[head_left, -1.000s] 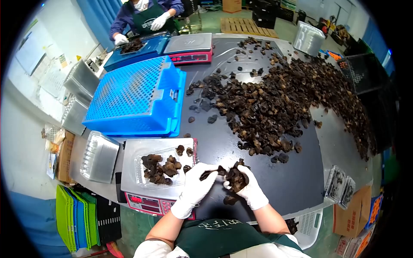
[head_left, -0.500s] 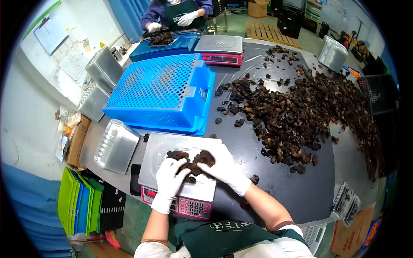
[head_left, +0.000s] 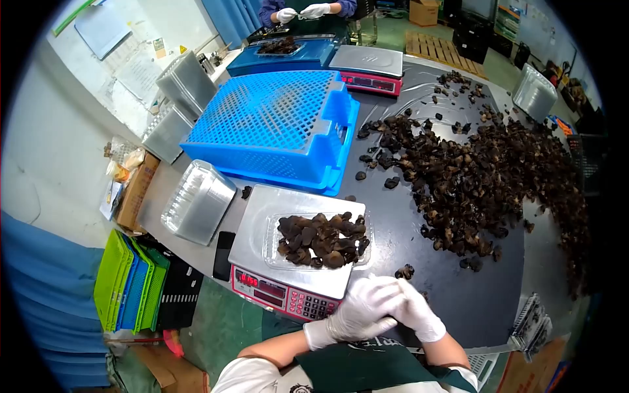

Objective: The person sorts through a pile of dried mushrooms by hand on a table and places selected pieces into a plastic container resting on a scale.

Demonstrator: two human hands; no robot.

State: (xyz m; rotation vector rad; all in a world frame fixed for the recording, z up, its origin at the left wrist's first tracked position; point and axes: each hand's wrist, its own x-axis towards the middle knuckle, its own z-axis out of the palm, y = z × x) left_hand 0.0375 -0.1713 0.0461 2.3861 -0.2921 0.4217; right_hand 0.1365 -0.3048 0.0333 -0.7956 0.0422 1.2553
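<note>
My left hand (head_left: 367, 308) and my right hand (head_left: 418, 312), both in white gloves, meet at the near right corner of a scale (head_left: 252, 219). The fingers of my left hand are extended with the thumb apart. My right hand's fingers are stretched out against the left, partly hidden by it. Neither hand shows anything held. On the scale's metal plate lies a clear plastic tray (head_left: 272, 252), filled with dark brown wood ear mushrooms (head_left: 321, 239). Red digits glow on the scale's display.
A large pile of mushrooms (head_left: 472, 177) covers the table's right side. Beyond the scale stands an upturned blue crate (head_left: 268, 124), with stacked clear trays (head_left: 200, 200) on the left. Across the table, a gloved person stands behind another scale (head_left: 367, 62). A phone (head_left: 223, 255) lies beside my scale.
Both hands have left the mushrooms in the tray and come together nearer my body. The view has shifted, so the table appears further right. The co-worker's hands have drawn together.
</note>
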